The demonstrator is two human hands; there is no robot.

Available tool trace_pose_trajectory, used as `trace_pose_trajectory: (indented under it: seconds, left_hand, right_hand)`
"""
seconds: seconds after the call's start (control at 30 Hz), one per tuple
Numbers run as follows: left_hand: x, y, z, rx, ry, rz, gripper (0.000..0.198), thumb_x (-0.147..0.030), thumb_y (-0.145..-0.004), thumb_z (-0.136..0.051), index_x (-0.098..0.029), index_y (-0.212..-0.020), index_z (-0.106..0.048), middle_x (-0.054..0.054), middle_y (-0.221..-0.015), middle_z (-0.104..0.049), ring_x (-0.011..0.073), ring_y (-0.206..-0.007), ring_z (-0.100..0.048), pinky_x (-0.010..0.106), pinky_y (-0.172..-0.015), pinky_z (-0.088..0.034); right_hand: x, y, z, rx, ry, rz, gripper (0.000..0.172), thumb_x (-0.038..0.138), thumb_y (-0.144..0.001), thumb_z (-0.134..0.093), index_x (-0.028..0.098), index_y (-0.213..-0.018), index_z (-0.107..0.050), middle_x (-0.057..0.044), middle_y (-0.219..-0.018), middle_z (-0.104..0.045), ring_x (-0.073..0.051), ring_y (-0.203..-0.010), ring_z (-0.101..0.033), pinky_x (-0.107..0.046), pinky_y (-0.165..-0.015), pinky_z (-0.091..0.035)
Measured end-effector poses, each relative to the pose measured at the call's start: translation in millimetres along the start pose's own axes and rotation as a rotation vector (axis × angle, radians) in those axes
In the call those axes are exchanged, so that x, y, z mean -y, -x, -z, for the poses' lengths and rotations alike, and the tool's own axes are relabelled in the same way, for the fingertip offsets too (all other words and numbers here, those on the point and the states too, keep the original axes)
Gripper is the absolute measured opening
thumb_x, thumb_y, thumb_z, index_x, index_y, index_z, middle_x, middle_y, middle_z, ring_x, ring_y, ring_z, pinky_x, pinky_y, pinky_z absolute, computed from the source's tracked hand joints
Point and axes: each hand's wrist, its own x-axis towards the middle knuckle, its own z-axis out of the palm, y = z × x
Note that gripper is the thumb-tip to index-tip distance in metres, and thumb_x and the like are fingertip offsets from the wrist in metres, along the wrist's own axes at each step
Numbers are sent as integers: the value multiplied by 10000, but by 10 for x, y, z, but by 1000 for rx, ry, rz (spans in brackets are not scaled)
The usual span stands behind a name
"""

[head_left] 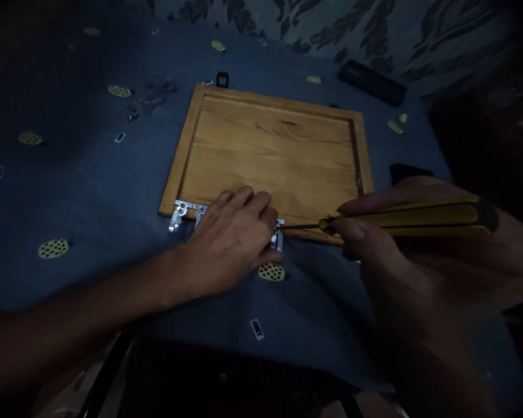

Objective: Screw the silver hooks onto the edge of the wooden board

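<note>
A framed wooden panel (270, 154) lies flat on the blue cloth. Along its near edge sit shiny metal brackets (181, 213) with screws and hook-like arms hanging past the edge. My left hand (233, 241) is closed over the middle of these brackets, fingers curled and pressed down, hiding part of them. My right hand (418, 255) grips a yellow-handled screwdriver (418, 217). Its dark shaft points left, and the tip reaches the bracket end just beside my left hand; the exact contact point is too small to make out.
The patterned cloth (91, 197) spreads over the surface. Small metal pieces (132, 113) lie at the back left. Behind the panel is a small dark square part (222, 79). A dark oblong case (372, 82) lies at the back right, and a dark flat object (409, 172) sits right of the panel.
</note>
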Motion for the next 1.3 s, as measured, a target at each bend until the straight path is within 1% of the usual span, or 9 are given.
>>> trace_pose_trajectory:
  seconds: [0.17,0.3,0.47,0.63,0.8,0.9,1.0,1.13,1.3]
  left_hand:
    - [-2,-4,11,5,-8,-8,408,-461,-929,-706,-97,-1114,-686,117,-1111,-640,310,-1138,-560,431,-981,-460]
    - [1,-6,18,27,-6,5,426,-466,-914,-723,-94,-1119,-687,117,-1108,-641,312,-1130,-565,435,-974,-469]
    - [12,-2,11,-10,-4,-9,402,-454,-915,-726,-106,-1112,-686,115,-1110,-645,311,-1127,-568,438,-969,-471]
    - [10,-3,24,30,-7,-1,411,-472,-925,-709,-106,-1111,-683,114,-1111,-646,306,-1128,-569,426,-961,-468]
    - [13,3,6,-8,-5,-12,425,-479,-928,-703,-113,-1142,-680,111,-1135,-647,302,-1138,-563,424,-964,-465]
    - [14,3,-9,-3,-14,-2,439,-476,-924,-711,-117,-1175,-678,106,-1138,-648,298,-1130,-563,418,-952,-464]
    - [18,1,-24,-27,-26,-6,452,-495,-918,-713,-119,-1165,-683,99,-1105,-647,292,-1107,-565,411,-935,-466]
    - [27,1,-34,-45,-31,-19,440,-494,-913,-721,-122,-1145,-685,92,-1082,-649,284,-1092,-571,405,-927,-472]
    - [19,1,-11,-32,-31,-11,415,-480,-910,-729,-113,-1099,-688,100,-1059,-646,288,-1094,-572,398,-926,-469]
  right_hand:
    - [17,-117,39,99,-179,47,93,279,-865,-802,257,-850,-714,58,-749,-663,-117,-683,-578,-335,-596,-425]
    - [-29,-146,90,161,-242,29,87,346,-933,-723,271,-895,-744,21,-805,-646,-153,-799,-603,-356,-702,-483]
    - [-41,-142,81,213,-322,31,81,285,-950,-684,262,-967,-760,-16,-946,-713,-204,-1030,-653,-384,-892,-531]
    - [-51,-186,86,275,-379,57,142,182,-877,-763,263,-993,-761,-3,-950,-754,-196,-1022,-691,-347,-871,-584]
    - [-110,-203,71,291,-417,67,238,163,-810,-832,305,-996,-789,12,-971,-780,-209,-1031,-720,-358,-892,-625]
    - [-149,-181,57,342,-464,41,290,141,-814,-823,324,-1038,-796,25,-1007,-788,-198,-1056,-732,-338,-923,-629]
    - [-168,-146,62,377,-495,-13,323,167,-840,-805,360,-1099,-792,36,-1068,-793,-194,-1045,-747,-308,-858,-648]
    - [-175,-101,54,309,-492,-57,355,130,-843,-792,389,-1085,-801,56,-1039,-805,-194,-905,-778,-330,-807,-660]
    - [-180,-47,2,207,-443,19,346,67,-770,-838,340,-982,-818,70,-961,-810,-169,-845,-774,-301,-737,-638]
